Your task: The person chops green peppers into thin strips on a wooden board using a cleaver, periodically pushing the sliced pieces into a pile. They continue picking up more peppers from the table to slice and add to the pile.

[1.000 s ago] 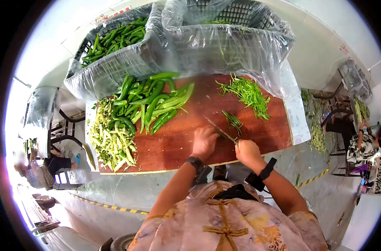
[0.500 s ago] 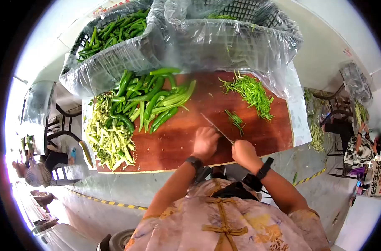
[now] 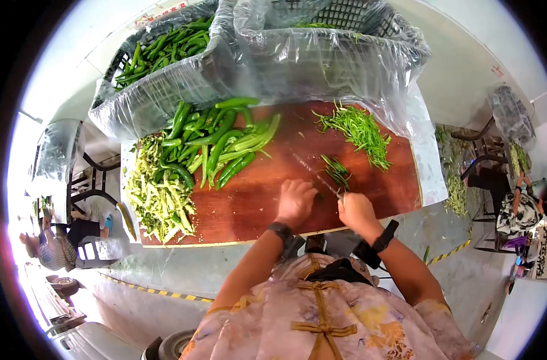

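Note:
My right hand (image 3: 357,211) grips a knife (image 3: 319,176) by its handle, its slightly blurred blade slanting up and left over the brown board (image 3: 255,207). Left of the blade, my left hand (image 3: 295,202) rests low on the board with fingers curled in; whatever lies under them is hidden. Just beyond the knife is a small bunch of green pepper strips (image 3: 336,170). Farther back at right lies a bigger heap of sliced green pepper (image 3: 362,135). Whole and split green peppers (image 3: 216,141) are piled at left, beside a mound of pale pepper cores (image 3: 159,195).
Two plastic-lined crates stand behind the board: the left crate (image 3: 159,84) holds whole green peppers, the right crate (image 3: 333,60) some green pieces. Other people sit at the far left (image 3: 57,249) and far right (image 3: 516,207). Yellow-black tape (image 3: 153,290) marks the floor.
My right hand and the knife have shifted slightly right and away from me, closer to the small bunch of strips. My left hand stays almost in place.

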The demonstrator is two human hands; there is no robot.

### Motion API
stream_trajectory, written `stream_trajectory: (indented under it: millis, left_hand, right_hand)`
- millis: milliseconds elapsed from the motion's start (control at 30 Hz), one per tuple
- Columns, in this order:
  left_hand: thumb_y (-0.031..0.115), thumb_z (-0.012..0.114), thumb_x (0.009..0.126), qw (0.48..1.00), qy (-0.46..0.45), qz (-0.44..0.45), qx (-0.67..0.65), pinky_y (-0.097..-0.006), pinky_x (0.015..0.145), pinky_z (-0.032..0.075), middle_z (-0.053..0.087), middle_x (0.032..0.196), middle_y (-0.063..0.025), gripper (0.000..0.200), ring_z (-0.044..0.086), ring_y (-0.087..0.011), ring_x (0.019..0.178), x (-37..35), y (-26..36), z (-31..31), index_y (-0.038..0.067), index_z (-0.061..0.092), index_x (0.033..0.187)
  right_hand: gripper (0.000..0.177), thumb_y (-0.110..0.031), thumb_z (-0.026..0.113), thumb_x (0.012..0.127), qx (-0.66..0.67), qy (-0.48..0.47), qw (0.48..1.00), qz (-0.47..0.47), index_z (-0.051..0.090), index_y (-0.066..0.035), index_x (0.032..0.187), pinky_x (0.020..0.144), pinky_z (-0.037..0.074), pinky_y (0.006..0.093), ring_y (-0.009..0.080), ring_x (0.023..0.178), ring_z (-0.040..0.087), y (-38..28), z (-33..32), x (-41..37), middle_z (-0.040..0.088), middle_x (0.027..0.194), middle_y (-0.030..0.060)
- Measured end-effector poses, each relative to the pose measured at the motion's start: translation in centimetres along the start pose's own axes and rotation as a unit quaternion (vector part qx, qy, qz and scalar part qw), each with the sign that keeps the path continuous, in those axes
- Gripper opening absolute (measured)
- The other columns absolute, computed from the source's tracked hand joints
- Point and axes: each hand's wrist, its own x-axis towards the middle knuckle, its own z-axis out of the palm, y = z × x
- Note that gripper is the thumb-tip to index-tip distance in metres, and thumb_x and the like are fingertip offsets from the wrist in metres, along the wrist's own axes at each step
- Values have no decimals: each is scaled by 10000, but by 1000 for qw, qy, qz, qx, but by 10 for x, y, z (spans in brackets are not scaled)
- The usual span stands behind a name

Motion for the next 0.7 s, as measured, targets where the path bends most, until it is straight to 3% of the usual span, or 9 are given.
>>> stream_trajectory:
  millis: [133,200,467,533,700]
  left_hand:
    - [78,617,652,1000,-31,-2,0,-409,809,395,596,880,-43,137,546,-253,904,1,0,-1,110,630,785]
    - [72,592,636,1000,4,14,-11,-400,757,390,528,764,-43,91,522,-255,847,4,1,-1,104,598,721]
    - [69,593,639,1000,0,9,-19,-398,748,386,530,769,-38,90,516,-251,836,2,-4,0,103,588,722]
    - [66,593,642,1000,-8,7,-19,-399,751,387,531,769,-37,97,518,-249,838,-1,-3,-1,102,590,732]
    - [63,605,659,999,5,11,-34,-403,787,389,566,825,-36,109,532,-240,897,0,-3,1,94,595,764]
  right_hand:
    - [199,-150,558,800,11,-48,999,-10,587,28,715,624,467,498,424,669,578,-3,0,-20,586,684,239]
    - [200,-148,559,799,18,-50,999,8,584,32,714,622,463,500,426,669,575,-6,0,-21,584,681,240]
    - [212,-149,541,805,13,-98,995,6,587,28,699,622,459,504,428,674,573,-9,14,2,579,681,247]
    - [225,-156,534,808,8,-32,999,2,591,23,684,628,466,497,425,679,576,-14,28,21,580,680,245]
    - [249,-180,551,806,8,-10,1000,-14,594,18,661,634,480,480,421,679,584,-16,29,42,585,673,239]
